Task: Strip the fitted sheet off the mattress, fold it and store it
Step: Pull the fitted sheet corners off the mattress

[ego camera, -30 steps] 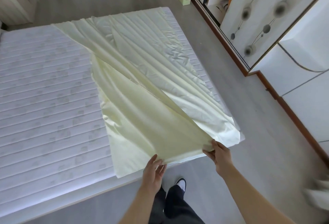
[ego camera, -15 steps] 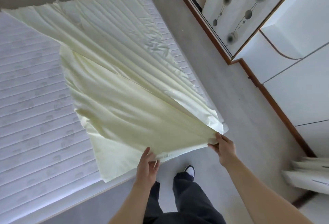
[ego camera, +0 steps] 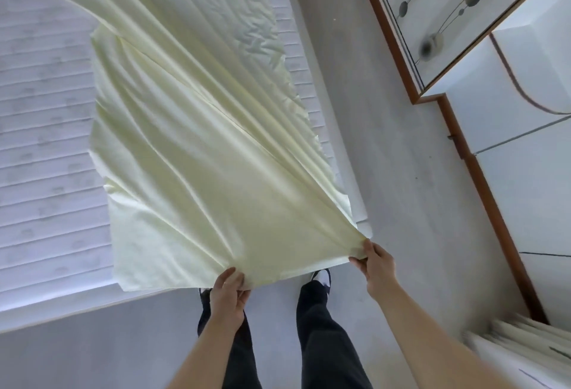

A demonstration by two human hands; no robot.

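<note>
The pale yellow fitted sheet [ego camera: 197, 141] lies doubled over the right part of the white quilted mattress [ego camera: 40, 129], pulled taut toward me and lifted off the near corner. My left hand [ego camera: 228, 294] grips the sheet's near edge from below, thumb on top. My right hand [ego camera: 375, 260] pinches the bunched corner of the sheet beside the mattress's near right corner. The sheet's far end runs out of view at the top.
A wardrobe [ego camera: 457, 17] with patterned white doors and a wooden base rail lines the right side, leaving a strip of grey floor [ego camera: 395, 172] between it and the bed. White slatted boards [ego camera: 519, 348] lie at lower right. My legs and shoes stand at the mattress's foot.
Both hands have pulled the sheet back toward me, drawing it tighter and further off the mattress; the view has tipped downward and my feet have stepped back.
</note>
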